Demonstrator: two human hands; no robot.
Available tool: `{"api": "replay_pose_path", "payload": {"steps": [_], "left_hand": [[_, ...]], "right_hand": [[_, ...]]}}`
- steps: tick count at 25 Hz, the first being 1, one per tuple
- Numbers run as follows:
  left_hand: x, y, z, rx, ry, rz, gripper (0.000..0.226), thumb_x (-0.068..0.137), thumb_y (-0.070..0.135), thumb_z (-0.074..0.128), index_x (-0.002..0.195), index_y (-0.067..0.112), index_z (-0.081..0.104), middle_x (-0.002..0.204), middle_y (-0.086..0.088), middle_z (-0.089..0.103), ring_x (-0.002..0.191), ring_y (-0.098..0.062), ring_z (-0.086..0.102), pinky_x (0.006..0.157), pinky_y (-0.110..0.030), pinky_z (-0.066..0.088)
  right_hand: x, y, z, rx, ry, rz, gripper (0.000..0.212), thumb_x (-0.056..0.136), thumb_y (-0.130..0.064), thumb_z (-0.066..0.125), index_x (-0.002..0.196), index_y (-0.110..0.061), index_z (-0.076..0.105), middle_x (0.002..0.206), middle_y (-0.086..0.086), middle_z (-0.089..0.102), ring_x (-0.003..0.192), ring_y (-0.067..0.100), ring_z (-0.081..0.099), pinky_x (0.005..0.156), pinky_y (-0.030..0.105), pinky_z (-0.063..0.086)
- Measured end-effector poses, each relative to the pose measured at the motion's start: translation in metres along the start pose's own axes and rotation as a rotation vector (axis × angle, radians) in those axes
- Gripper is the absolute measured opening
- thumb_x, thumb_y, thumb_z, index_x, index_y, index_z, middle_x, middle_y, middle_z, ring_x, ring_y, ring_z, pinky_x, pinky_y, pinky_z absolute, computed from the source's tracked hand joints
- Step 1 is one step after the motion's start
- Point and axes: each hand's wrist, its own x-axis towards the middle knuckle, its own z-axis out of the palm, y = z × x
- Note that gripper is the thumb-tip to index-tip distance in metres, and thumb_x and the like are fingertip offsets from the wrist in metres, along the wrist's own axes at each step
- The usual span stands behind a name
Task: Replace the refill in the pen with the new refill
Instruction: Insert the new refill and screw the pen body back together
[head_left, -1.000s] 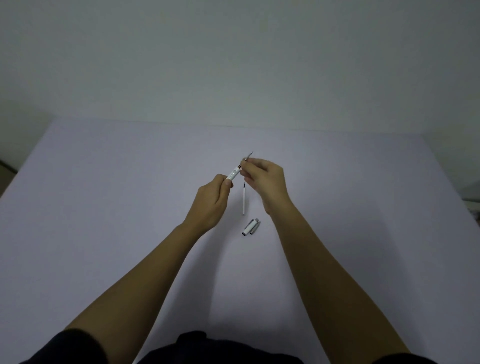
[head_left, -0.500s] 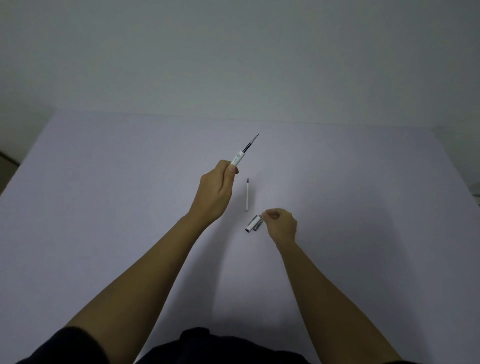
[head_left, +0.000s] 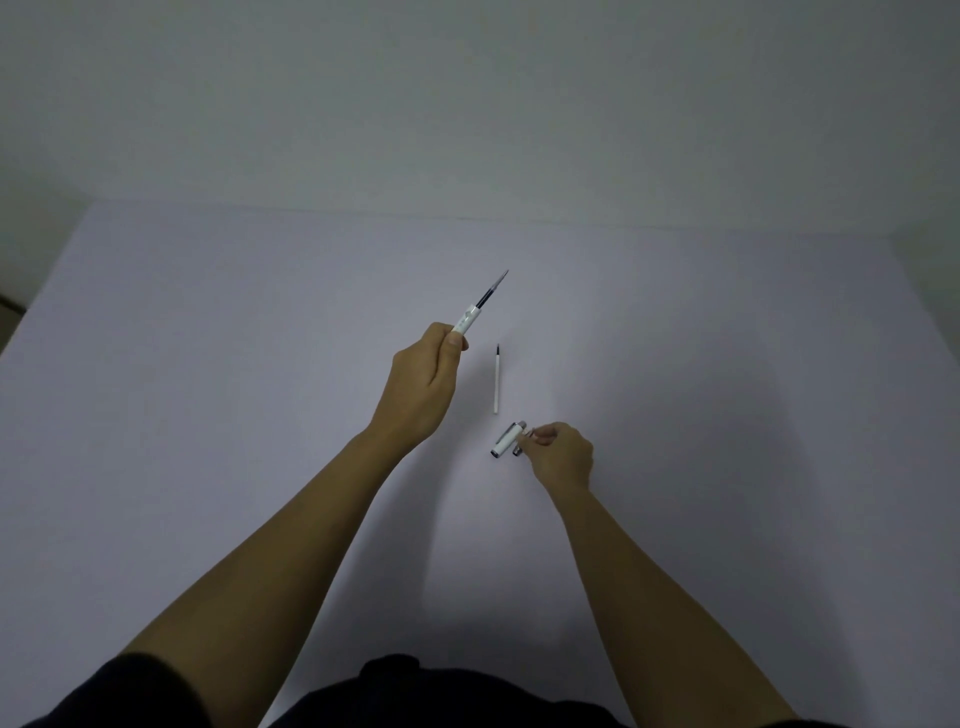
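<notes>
Since the earlier frame almost nothing moved: the left hand stays clenched around the pen, tip up. The right hand fingers pinch the cap piece on the tabletop. The loose refill lies between both hands.

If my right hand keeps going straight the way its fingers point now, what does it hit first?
Likely the pen cap: the right hand points left at it, fingertips apparently already at its clip. Depth is unclear.

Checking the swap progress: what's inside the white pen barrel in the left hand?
A dark refill with a grey tip sticks out of the white pen barrel. The left hand covers the barrel's lower part, hiding the rest.
</notes>
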Motion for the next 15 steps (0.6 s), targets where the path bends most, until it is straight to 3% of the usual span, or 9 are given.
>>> {"api": "replay_pose_path", "payload": {"steps": [5,8,10,12,15], "left_hand": [[-0.007,-0.006,0.008,0.006,-0.035,-0.006,0.028,0.098,0.029,0.030,0.089,0.015,0.052,0.053,0.008,0.037,0.041,-0.002,0.037,0.042,-0.012,0.032],[-0.012,-0.013,0.006,0.032,-0.046,-0.017,0.028,0.098,0.030,0.030,0.088,0.016,0.052,0.053,0.008,0.038,0.043,-0.001,0.039,0.043,-0.012,0.033],[-0.015,-0.017,0.004,0.058,-0.061,-0.022,0.029,0.098,0.030,0.029,0.088,0.015,0.053,0.053,0.008,0.039,0.045,-0.001,0.041,0.044,-0.011,0.034],[-0.017,-0.020,0.003,0.077,-0.083,-0.016,0.029,0.098,0.030,0.030,0.090,0.015,0.053,0.054,0.008,0.040,0.046,-0.001,0.042,0.045,-0.011,0.035],[-0.020,-0.021,0.002,0.094,-0.113,-0.001,0.028,0.098,0.029,0.031,0.091,0.016,0.053,0.054,0.008,0.041,0.046,0.000,0.042,0.045,-0.011,0.034]], "right_hand": [[0.005,-0.004,-0.007,-0.028,0.021,0.019,0.022,0.077,-0.012,0.069,0.098,-0.003,0.069,0.101,0.014,0.072,0.093,0.026,0.066,0.072,0.023,0.045],[0.008,-0.025,-0.019,0.254,0.033,-0.010,0.018,0.077,-0.013,0.068,0.094,-0.010,0.072,0.083,0.001,0.075,0.075,0.011,0.064,0.064,0.010,0.042],[0.010,-0.049,-0.031,0.492,0.027,-0.047,0.007,0.076,-0.015,0.068,0.081,-0.019,0.071,0.066,-0.012,0.070,0.069,0.007,0.063,0.070,0.015,0.049],[0.012,-0.071,-0.043,0.735,-0.002,-0.071,0.008,0.078,-0.016,0.070,0.076,-0.023,0.066,0.070,-0.009,0.070,0.074,0.012,0.064,0.079,0.027,0.054],[0.013,-0.096,-0.059,0.978,-0.063,-0.120,0.009,0.081,-0.014,0.069,0.081,-0.022,0.065,0.081,-0.003,0.071,0.082,0.012,0.067,0.073,0.021,0.053]]}}
